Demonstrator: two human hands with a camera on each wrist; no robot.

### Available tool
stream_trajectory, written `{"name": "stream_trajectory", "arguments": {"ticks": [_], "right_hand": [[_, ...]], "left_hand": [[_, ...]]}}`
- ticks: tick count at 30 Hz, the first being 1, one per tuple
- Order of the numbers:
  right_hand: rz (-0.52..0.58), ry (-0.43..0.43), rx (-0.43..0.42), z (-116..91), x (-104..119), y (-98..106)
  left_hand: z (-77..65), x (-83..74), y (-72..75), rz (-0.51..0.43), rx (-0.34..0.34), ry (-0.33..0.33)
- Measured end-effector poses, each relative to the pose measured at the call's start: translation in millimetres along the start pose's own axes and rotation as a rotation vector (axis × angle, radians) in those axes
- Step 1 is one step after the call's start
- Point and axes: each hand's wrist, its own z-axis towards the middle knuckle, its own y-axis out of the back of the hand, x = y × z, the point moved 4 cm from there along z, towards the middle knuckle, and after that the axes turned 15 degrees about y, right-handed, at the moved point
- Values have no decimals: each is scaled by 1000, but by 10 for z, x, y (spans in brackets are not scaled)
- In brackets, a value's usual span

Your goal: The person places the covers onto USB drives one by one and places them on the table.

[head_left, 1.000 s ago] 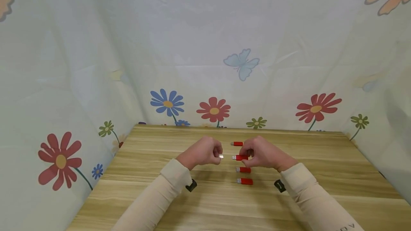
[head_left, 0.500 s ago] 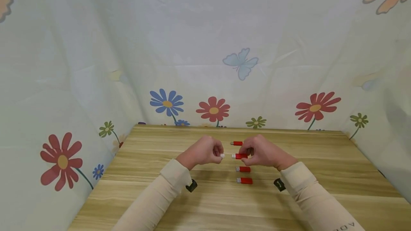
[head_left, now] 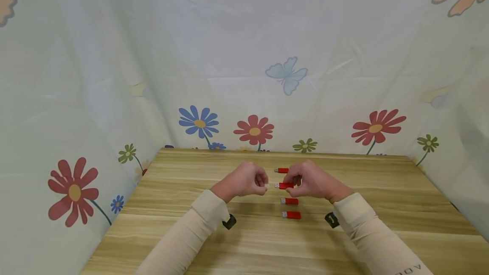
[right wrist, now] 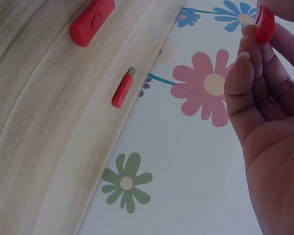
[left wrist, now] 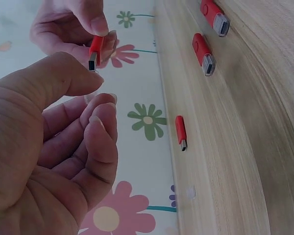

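Note:
My right hand (head_left: 313, 181) pinches a red USB flash drive (head_left: 285, 186) above the table, its metal plug pointing left. Facing it across a small gap, my left hand (head_left: 244, 180) pinches a small translucent cap (head_left: 267, 186) between thumb and fingers. Most of that cap is hidden by the fingertips. In the left wrist view, two more red drives (left wrist: 202, 49) (left wrist: 213, 14) lie on the table with clear caps over their plugs. Farther back rests another red drive (left wrist: 181, 131), its metal plug bare.
A small clear piece (left wrist: 191, 192) lies near the back edge of the wood-grain table (head_left: 366, 207). Behind the table hangs a pale curtain (head_left: 214, 54) printed with flowers and butterflies.
My left hand has shifted slightly right with the cap, narrowing the gap to the drive's plug. My right hand has edged slightly left. The drives on the table have stayed put.

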Motion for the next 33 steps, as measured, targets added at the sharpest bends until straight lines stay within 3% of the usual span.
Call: {"name": "stream_trajectory", "arguments": {"ticks": [22,33], "right_hand": [[67,-20,-4,-10,-21,-43],[43,-17,9,1,15,-42]], "left_hand": [[10,-103,-67,-34,25,-1],[30,-116,-108,-29,23,-19]]}}
